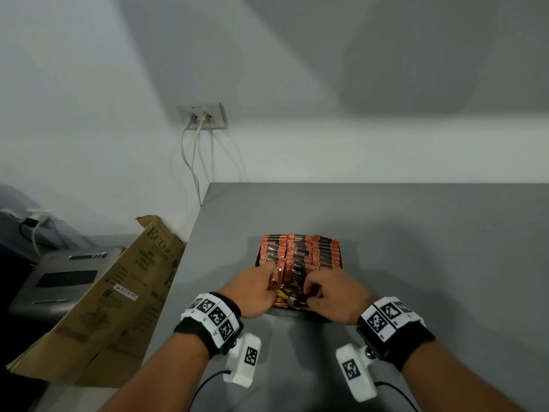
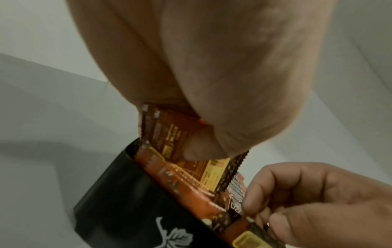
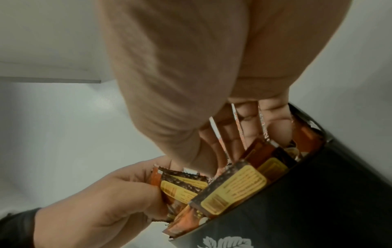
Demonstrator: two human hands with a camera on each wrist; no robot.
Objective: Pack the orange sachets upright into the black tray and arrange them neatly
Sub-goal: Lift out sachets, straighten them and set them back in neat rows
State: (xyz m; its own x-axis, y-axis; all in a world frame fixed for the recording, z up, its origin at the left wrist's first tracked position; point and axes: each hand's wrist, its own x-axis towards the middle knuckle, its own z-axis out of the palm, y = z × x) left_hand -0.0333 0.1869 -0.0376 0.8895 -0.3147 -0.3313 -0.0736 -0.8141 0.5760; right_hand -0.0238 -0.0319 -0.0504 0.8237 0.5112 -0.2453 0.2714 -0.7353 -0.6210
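The counter (image 1: 416,233) is seen from above and forward by the head view; the black tray (image 2: 118,201) is viewed closely along each palm by both wrist views.

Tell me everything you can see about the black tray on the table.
The black tray sits on the grey table, near its front edge. Its walls look thin and matte, and a white leaf print marks the outer near wall. Orange sachets stand upright in rows across its far part; the near part holds looser, tilted ones. The left hand and right hand reach in there, fingers among the sachets. Its base is hidden.
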